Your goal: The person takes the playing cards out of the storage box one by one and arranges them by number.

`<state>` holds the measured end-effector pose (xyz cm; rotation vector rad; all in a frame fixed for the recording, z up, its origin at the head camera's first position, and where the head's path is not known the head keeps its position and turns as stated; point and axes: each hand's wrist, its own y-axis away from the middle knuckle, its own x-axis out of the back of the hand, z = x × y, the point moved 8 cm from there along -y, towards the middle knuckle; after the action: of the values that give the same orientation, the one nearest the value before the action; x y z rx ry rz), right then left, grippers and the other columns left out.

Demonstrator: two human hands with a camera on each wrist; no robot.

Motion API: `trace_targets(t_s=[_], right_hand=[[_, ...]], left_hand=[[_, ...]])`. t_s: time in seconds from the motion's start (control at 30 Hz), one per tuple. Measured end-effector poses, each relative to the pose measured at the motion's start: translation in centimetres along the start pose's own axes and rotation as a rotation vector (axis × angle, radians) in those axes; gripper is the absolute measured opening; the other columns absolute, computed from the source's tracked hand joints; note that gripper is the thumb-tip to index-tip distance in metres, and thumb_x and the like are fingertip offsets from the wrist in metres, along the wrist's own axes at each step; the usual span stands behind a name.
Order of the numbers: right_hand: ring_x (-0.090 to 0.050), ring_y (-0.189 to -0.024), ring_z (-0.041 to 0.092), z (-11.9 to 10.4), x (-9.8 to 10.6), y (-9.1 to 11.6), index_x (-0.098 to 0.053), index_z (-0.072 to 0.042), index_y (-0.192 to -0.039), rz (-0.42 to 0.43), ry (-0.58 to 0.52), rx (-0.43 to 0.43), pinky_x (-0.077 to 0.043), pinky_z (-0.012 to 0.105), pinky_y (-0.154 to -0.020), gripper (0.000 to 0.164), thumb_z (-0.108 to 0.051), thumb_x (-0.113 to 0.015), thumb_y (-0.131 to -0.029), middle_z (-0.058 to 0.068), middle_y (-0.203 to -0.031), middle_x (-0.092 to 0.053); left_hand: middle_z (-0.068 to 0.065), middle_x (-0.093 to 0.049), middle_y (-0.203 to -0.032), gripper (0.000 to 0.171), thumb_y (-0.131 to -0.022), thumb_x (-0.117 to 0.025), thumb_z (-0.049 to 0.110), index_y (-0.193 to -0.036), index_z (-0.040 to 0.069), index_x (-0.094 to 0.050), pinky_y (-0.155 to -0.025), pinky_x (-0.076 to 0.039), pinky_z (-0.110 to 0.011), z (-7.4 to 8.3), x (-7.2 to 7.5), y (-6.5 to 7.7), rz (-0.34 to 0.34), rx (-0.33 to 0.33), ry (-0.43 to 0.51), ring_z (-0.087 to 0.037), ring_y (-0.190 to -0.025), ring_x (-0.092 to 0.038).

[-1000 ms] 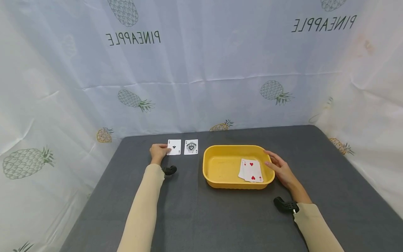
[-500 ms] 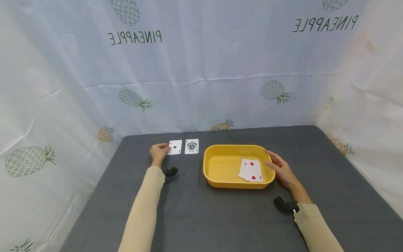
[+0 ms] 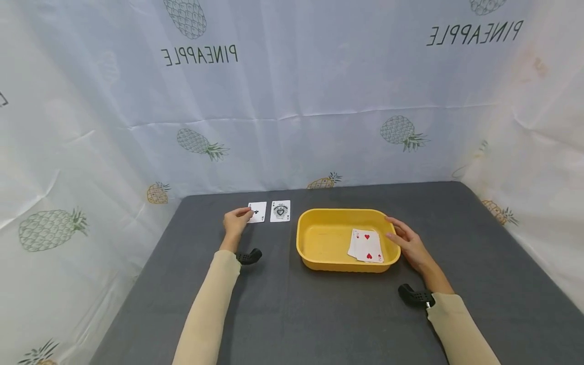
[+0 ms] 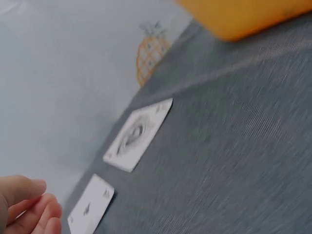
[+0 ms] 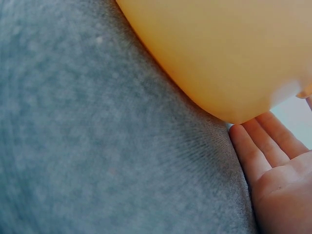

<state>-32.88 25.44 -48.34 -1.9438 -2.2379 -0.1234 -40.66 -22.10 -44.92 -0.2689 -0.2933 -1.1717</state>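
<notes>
My left hand hovers at the left edge of an ace of clubs. In the left wrist view its thumb and loosely bent fingers are apart from that card, which lies face up on the cloth. Beside it, to the right, lies a card with an ornate black emblem. My right hand holds the right end of a yellow plastic bin, thumb over the rim and fingers along the outer wall. Inside the bin, a small pile of cards has a two of hearts on top.
A dark grey cloth covers the table. White curtains printed with pineapples hang behind it and at both sides. Each wrist wears a black camera mount, the left one reaching out over the cloth.
My left fingers have come off the ace of clubs and lifted slightly, leaving it beside the other card. The right hand and the bin hold their place; the head view shifts slightly.
</notes>
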Motion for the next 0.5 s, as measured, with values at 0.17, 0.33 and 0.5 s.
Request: trace_targets(t_s=[0.17,0.33,0.5], right_hand=[[-0.049,-0.104,-0.015,-0.1,0.1,0.0,-0.028,-0.01,-0.151,-0.006,0.007,0.003,-0.05,0.007,-0.084,0.058,-0.023,-0.051,-0.1,0.033,-0.153,-0.022],[-0.05,-0.104,-0.015,0.0,0.1,0.0,-0.028,-0.011,-0.151,-0.007,0.003,-0.01,-0.05,0.007,-0.084,0.058,-0.025,-0.052,-0.1,0.033,-0.153,-0.024],[-0.049,-0.104,-0.015,0.2,-0.1,-0.1,-0.029,-0.014,-0.151,0.0,0.006,-0.034,-0.049,0.006,-0.084,0.058,-0.026,-0.052,-0.1,0.03,-0.154,-0.024]], left_hand=[[-0.014,-0.074,-0.094,0.026,-0.087,-0.068,0.008,-0.109,-0.006,-0.07,-0.086,-0.059,-0.035,0.7,-1.3,1.4,-0.065,0.03,0.174,-0.018,-0.082,-0.071],[-0.004,-0.074,-0.084,0.026,-0.087,-0.068,0.007,-0.109,-0.007,-0.069,-0.094,-0.056,-0.044,1.7,-2.6,3.2,-0.137,0.046,0.256,-0.013,-0.079,-0.07],[-0.015,-0.075,-0.093,0.023,-0.088,-0.067,0.005,-0.107,-0.008,-0.069,-0.094,-0.055,-0.046,3.4,-3.6,5.3,-0.197,0.0,0.28,-0.014,-0.079,-0.072]])
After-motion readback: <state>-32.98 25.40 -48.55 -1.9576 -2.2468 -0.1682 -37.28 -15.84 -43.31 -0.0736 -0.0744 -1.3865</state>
